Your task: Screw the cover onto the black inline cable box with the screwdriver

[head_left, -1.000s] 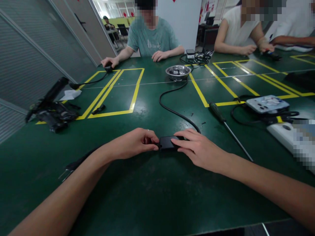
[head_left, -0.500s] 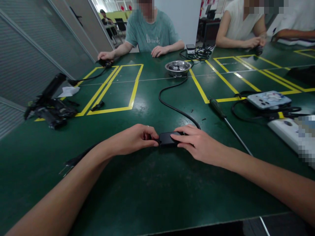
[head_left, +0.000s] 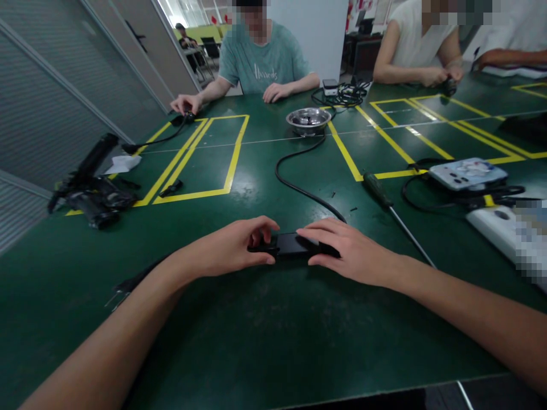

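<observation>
A flat black box (head_left: 293,244) lies on the green table in front of me, with black cable running from both ends. My right hand (head_left: 348,249) rests over its right end, fingers on top and thumb along the near side. At the left end, my left hand (head_left: 233,247) has its thumb and fingers spread around the black cable end, with a gap to it. One black cable (head_left: 294,185) curves away from behind my right hand to a metal bowl. A two-pin plug (head_left: 117,296) lies beside my left forearm.
A long screwdriver (head_left: 378,191) lies to the right, near tiny black pieces (head_left: 354,209). Beyond it are a patterned box (head_left: 468,172) and a white device (head_left: 491,228). The metal bowl (head_left: 308,118) stands ahead. Black wrapped parts (head_left: 98,199) lie left. Co-workers sit opposite.
My left thumb and fingers have moved apart, off the box's left end. My right index finger has slid back along the top. Across the table, a co-worker's hand has lifted a black cabled part.
</observation>
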`<state>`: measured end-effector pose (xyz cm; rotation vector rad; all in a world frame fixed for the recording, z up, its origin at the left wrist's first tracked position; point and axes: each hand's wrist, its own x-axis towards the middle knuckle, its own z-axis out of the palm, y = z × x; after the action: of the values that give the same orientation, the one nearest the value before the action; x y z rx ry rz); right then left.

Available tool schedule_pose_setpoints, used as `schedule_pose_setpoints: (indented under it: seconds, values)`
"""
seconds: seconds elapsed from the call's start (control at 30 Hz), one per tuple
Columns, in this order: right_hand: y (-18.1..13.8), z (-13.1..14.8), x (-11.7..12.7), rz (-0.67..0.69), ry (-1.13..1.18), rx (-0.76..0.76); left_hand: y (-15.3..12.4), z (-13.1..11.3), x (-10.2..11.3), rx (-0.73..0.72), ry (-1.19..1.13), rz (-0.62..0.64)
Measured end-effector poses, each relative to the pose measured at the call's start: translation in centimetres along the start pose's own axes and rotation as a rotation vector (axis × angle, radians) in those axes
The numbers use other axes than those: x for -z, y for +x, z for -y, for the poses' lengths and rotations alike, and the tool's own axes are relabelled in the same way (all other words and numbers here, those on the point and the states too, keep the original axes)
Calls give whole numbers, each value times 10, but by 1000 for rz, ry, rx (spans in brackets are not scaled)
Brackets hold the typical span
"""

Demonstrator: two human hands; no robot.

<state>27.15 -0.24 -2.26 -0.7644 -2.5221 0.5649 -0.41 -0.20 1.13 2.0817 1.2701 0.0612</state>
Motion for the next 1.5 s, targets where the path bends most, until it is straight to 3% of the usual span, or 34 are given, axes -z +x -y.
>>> schedule_pose_setpoints:
  seconds: [0.1, 0.2, 0.27, 0.3, 0.37, 0.47, 0.57, 0.7, 0.8, 0.87, 0.97, 1.03, 1.2, 1.27, 1.37, 1.5]
  values:
    - [-1, -10, 20, -167, -32, -87, -5, -7, 0, -54, 62, -217]
    - [-4, -31, 44, -355, -269, -271, -10, -22, -4, -174, 206, -570]
    - [-8, -47, 55, -403, -437, -415, -9, -34, -15, -258, 335, -672]
    - [-10, -54, 59, -408, -502, -480, -6, -39, -23, -311, 390, -653]
    - [-15, -65, 61, -374, -603, -605, 1, -45, -40, -377, 478, -464]
    - [-21, -76, 58, -204, -650, -771, 14, -47, -62, -306, 554, -284]
    - [-22, -84, 56, -95, -595, -874, 20, -44, -70, -285, 593, -287]
    - [-16, -91, 62, -188, -392, -952, 18, -40, -67, -324, 637, -381]
    - [-10, -88, 68, -306, -135, -951, 14, -39, -63, -364, 650, -496]
    - [-7, -83, 71, -432, 163, -917, 12, -38, -60, -388, 635, -511]
    - [-4, -77, 75, -659, 691, -795, 11, -36, -58, -362, 582, -374]
    - [-3, -78, 78, -792, 818, -709, 13, -35, -57, -323, 554, -295]
    - [-5, -94, 83, -1204, 721, -599, 17, -34, -59, -347, 595, -326]
    - [-6, -98, 81, -1306, 639, -526, 17, -34, -58, -384, 616, -368]
    - [-5, -95, 73, -1297, 546, -415, 14, -33, -55, -463, 619, -444]
    - [0, -81, 62, -1204, 510, -384, 12, -31, -52, -561, 612, -491]
